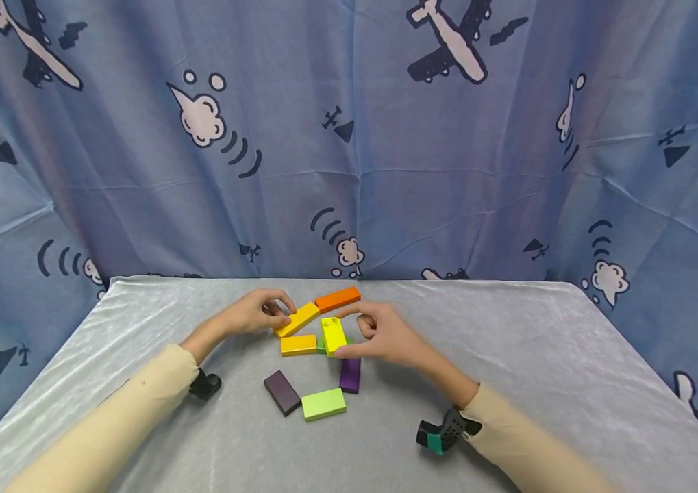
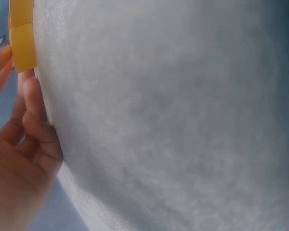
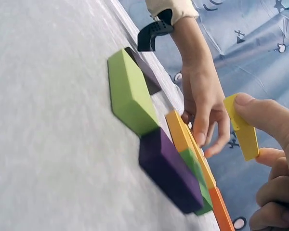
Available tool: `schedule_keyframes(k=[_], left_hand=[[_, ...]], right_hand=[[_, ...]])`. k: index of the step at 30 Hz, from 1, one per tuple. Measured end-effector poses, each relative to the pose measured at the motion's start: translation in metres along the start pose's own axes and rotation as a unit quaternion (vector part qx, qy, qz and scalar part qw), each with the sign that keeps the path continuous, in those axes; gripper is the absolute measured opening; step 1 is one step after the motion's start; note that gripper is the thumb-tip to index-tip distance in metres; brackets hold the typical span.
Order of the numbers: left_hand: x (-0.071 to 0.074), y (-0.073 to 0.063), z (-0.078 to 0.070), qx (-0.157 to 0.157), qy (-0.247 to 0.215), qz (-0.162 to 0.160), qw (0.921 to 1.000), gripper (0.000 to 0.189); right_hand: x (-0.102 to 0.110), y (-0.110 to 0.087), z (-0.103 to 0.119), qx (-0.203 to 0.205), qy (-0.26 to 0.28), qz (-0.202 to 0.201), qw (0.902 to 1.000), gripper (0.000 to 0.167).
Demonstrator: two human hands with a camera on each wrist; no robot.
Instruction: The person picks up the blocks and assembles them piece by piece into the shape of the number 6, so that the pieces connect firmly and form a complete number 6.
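Note:
My right hand (image 1: 390,335) holds a bright yellow block (image 1: 333,336) by its ends between thumb and index finger, raised above the others. My left hand (image 1: 251,315) has thumb and index finger about the near left end of an amber block (image 1: 301,319), which lies slanted on the cloth. An orange block (image 1: 338,299) meets that block's far end. Closer in lies a second amber block (image 1: 298,346), end to end with a green block (image 3: 199,180) partly hidden under the raised one in the head view. A purple block (image 1: 351,376) adjoins the green block.
A lime green block (image 1: 324,405) lies at the front, touching the purple block at one corner and a dark plum block (image 1: 282,393) at the other. Pale velvety cloth (image 1: 509,370) covers the table. A blue patterned curtain (image 1: 299,137) hangs behind it.

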State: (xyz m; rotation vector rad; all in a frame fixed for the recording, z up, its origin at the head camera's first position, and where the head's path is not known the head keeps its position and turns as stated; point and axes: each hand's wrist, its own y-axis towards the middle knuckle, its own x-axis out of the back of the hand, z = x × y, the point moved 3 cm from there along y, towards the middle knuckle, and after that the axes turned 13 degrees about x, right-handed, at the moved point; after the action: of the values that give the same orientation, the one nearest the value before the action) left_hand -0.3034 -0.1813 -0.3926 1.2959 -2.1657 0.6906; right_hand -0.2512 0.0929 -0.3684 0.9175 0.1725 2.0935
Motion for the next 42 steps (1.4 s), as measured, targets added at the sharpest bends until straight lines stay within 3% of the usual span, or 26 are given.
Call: schedule_keyframes(k=[17,31,42], left_hand=[[0.0,0.0,-0.001,-0.018,0.003,-0.001,0.9998,0.016],[0.001,-0.001,0.0,-0.017,-0.003,0.005,0.9998,0.017],[0.001,-0.005,-0.004,-0.023,-0.014,0.008,0.9996,0.018]], right_hand=[[-0.032,0.017,0.009,0.027,0.036,0.017,0.9988,0.052],[-0.06,0.031,0.013,-0.015,0.027,0.025,0.9992,0.059],[-0.082,0.039,0.011,-0.032,0.0,0.005,0.9995,0.058]])
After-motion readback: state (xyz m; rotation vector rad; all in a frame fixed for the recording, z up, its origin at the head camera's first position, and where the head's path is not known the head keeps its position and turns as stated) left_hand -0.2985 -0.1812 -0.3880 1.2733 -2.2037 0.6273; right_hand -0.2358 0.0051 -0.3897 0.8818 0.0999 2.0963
